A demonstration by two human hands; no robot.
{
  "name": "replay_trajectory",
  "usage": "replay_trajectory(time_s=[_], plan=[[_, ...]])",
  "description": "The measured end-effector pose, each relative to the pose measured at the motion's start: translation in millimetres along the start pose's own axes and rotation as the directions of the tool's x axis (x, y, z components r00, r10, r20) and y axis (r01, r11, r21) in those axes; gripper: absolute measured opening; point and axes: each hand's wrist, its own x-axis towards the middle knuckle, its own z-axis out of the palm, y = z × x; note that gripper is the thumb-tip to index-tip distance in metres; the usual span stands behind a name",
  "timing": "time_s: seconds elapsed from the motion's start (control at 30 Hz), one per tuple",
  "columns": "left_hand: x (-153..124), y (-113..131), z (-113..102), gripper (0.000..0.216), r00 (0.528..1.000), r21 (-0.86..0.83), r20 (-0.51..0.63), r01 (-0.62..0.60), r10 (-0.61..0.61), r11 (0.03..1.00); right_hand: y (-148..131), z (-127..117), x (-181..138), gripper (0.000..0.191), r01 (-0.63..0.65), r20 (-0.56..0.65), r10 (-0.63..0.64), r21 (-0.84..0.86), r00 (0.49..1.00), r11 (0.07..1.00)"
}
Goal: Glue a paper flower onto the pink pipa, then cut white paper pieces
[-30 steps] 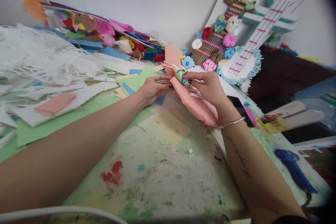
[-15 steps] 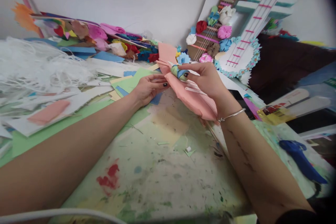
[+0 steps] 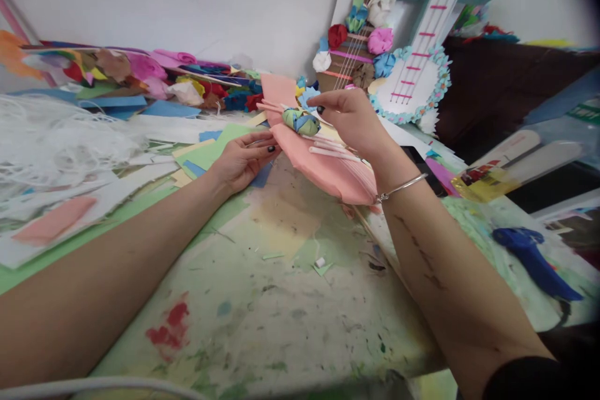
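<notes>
A salmon-pink paper craft guitar [image 3: 312,161] is tilted in front of me, with white and pink paper sticks across it. On it sits a crumpled green and blue paper flower [image 3: 300,122]. My left hand [image 3: 244,159] grips the craft's left edge between thumb and fingers; the fingertips behind it are hidden. Just above and right of the flower is my right hand [image 3: 351,119], apart from it. Its index finger stretches out over the thumb, and I see nothing held there.
A tangle of white string [image 3: 60,137] and paper scraps cover the left. Two decorated paper guitars, one brown [image 3: 342,69] and one white [image 3: 398,84], lean at the back right. A blue glue gun [image 3: 537,262] lies on the right of the paint-stained table [image 3: 262,312].
My right hand has let go of the green and blue flower and lifted slightly off it. The flower stays on the pink craft. The view has shifted a little to the right.
</notes>
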Motion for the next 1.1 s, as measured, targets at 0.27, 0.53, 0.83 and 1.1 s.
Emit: replay_trajectory(time_s=[0.27,0.53,0.83,1.1], plan=[[0.8,0.4,-2.1,0.027,1.0,0.008,0.009,0.006,-0.006,1.0,-0.3,3.6,0.7,0.029,0.039,0.06,-0.037,-0.033,0.998,0.999],[-3.6,1.9,-0.9,0.026,0.997,-0.052,0.066,0.045,-0.042,0.998,-6.9,5.0,-3.2,0.029,0.055,0.174,-0.055,0.007,0.983,0.998],[-7.3,4.4,1.5,0.02,0.991,-0.109,0.106,0.099,-0.088,0.989,-17.6,5.8,-6.9,0.032,0.043,0.229,-0.046,0.018,0.972,0.999],[-5.5,1.9,-1.1,0.021,0.991,-0.086,0.112,0.09,-0.08,0.992,-20.5,5.5,-9.0,0.039,0.031,0.261,-0.039,0.033,0.965,0.999]])
